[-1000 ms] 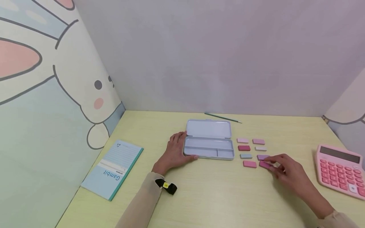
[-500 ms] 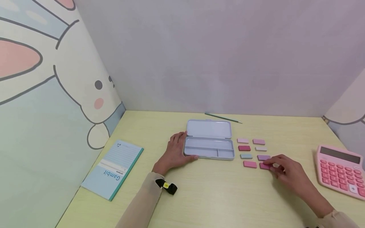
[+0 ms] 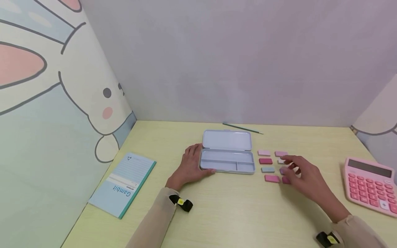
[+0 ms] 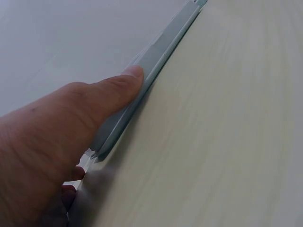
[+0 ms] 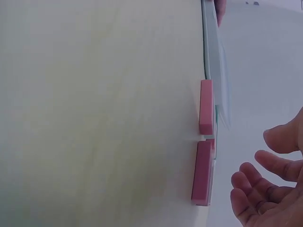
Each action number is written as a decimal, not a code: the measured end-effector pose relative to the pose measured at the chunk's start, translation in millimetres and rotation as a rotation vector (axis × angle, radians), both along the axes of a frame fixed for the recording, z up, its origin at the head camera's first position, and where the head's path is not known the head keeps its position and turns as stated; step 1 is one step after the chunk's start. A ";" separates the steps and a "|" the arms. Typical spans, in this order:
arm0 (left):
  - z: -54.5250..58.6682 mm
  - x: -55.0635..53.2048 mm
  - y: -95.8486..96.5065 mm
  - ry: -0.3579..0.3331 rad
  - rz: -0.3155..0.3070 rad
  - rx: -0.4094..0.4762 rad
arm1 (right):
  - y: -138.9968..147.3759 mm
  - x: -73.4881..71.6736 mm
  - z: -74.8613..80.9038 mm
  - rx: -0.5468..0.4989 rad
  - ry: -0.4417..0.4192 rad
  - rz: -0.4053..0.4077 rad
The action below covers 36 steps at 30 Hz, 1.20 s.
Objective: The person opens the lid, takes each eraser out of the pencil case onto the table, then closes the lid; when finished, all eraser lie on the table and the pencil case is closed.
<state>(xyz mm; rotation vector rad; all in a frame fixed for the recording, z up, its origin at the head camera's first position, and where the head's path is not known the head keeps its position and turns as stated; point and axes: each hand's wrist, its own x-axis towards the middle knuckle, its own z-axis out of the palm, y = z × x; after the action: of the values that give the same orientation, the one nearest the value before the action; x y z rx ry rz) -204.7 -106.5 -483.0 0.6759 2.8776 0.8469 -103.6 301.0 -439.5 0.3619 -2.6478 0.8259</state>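
A pale lilac tin pencil case [image 3: 227, 166] lies with its lid back. My left hand [image 3: 190, 165] holds its left end, thumb [image 4: 118, 90] along the front edge, fingers at the side. Small rectangular eraser-like blocks stand in two columns right of the case. Over the right column hovers my right hand [image 3: 305, 175], fingers loosely bent and apart, nothing between them. It partly hides a white block [image 3: 280, 161], a purple block [image 3: 281, 171] and a magenta block [image 3: 286, 180]. In the right wrist view, that magenta block [image 5: 202, 172] and a pink block [image 5: 206, 106] show beside the fingers.
Left-column blocks include a crimson one [image 3: 265, 161] and a blue one [image 3: 267, 169]. A green pencil [image 3: 242, 128] lies behind the case. A notebook [image 3: 122, 184] is at the left, a pink calculator [image 3: 369, 186] at the right. A wall [image 3: 223, 69] rises behind the table.
My right hand has let go of the magenta block at the front of the right column and moved up and away over the blocks behind it. The left hand stays on the case.
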 end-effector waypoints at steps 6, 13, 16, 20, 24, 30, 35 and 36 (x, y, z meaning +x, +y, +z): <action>-2.6 -0.5 -0.5 0.011 0.000 -0.007 | -9.5 -22.5 5.3 -0.060 -0.092 0.051; -2.6 0.0 2.5 0.000 -0.010 0.003 | -19.6 -47.2 11.0 -0.103 -0.241 0.063; -3.4 -0.2 2.7 -0.004 -0.013 0.005 | -23.5 -58.2 13.2 -0.120 -0.304 0.063; -4.5 -0.8 1.3 0.006 0.001 0.000 | -31.3 -73.7 15.7 -0.125 -0.353 0.085; -3.7 -1.0 -0.3 0.010 0.007 -0.003 | -41.8 -89.6 16.9 -0.128 -0.396 0.110; -2.8 -0.4 0.0 0.000 0.008 0.005 | -50.2 -114.0 20.0 -0.125 -0.475 0.126; -1.9 0.5 1.0 -0.008 0.012 0.004 | -50.7 -131.7 23.7 -0.113 -0.532 0.160; -1.5 0.7 1.2 -0.010 0.010 0.005 | -50.5 -134.2 24.5 -0.107 -0.540 0.165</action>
<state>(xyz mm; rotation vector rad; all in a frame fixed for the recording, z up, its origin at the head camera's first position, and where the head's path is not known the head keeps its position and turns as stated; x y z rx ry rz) -204.0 -105.3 -484.6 0.6567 2.8733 0.8558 -237.7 250.4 -415.1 0.3754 -3.0731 1.2647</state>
